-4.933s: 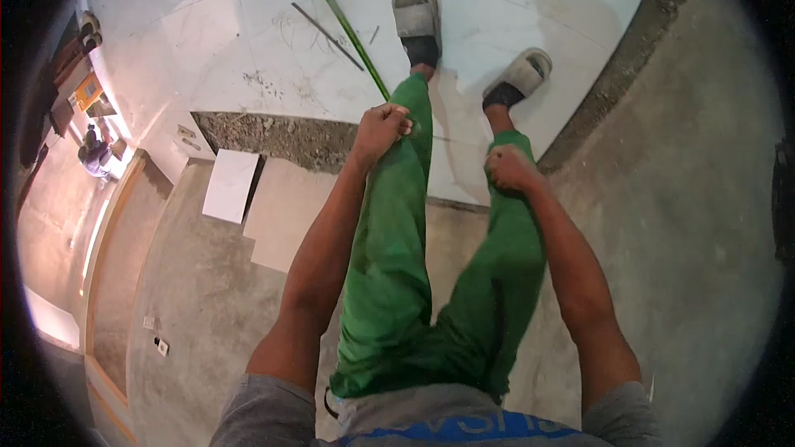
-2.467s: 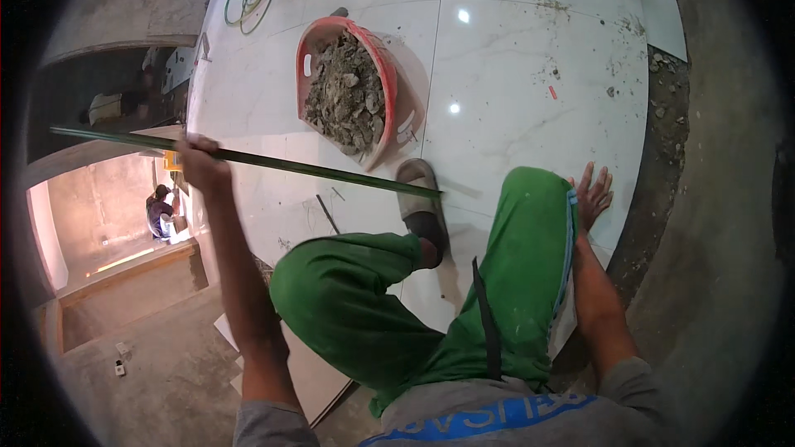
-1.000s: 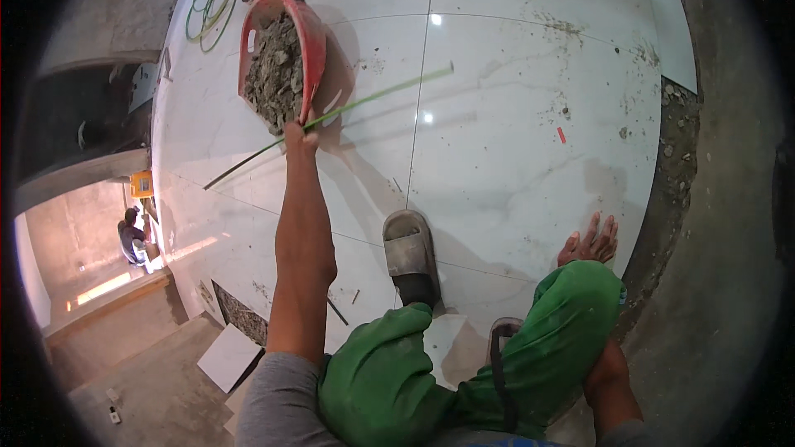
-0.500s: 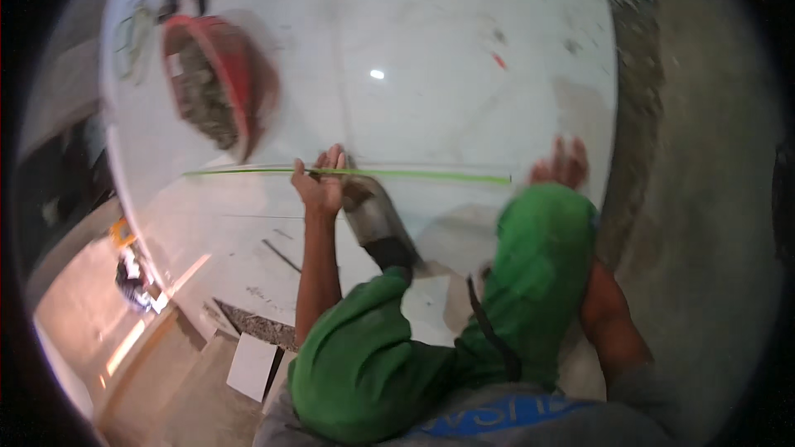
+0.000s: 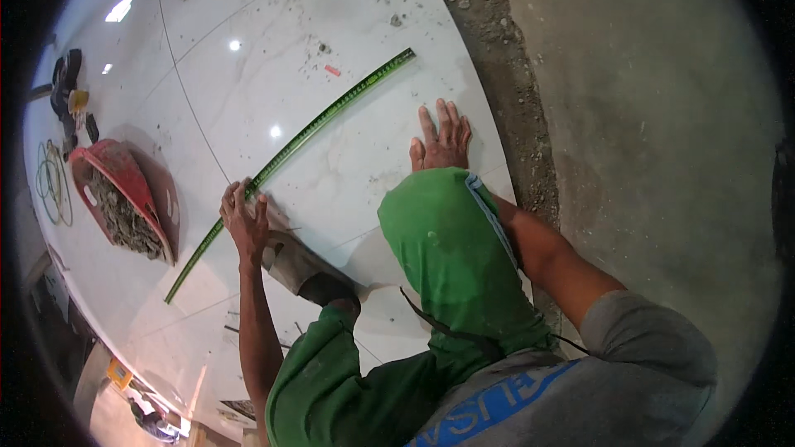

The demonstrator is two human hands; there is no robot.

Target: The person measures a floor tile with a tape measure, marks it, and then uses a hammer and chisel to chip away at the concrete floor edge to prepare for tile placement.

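A long, narrow green bar with scale marks (image 5: 331, 110) lies slantwise over the glossy white floor tiles (image 5: 273, 58). It looks curved in this wide view. My left hand (image 5: 244, 223) is closed over its middle part, fingers on the far side and thumb on the near side. Farther right, my right hand (image 5: 445, 139) rests flat on a tile with its fingers spread, just beyond my raised green-clad knee. It holds nothing. My shod foot (image 5: 298, 266) is planted close by my left hand.
A red tub of grey mortar (image 5: 124, 199) lies tipped at the left. Beyond it are a pale green coiled cord (image 5: 51, 182) and a yellow object (image 5: 79, 101). A small red piece (image 5: 332, 70) lies on the tiles. Their right edge borders a rubble strip (image 5: 497, 58).
My view has turned, so the bar now slants up to the right. The left fingers, more outstretched before, now close over the bar. My right hand stays down on the tile.
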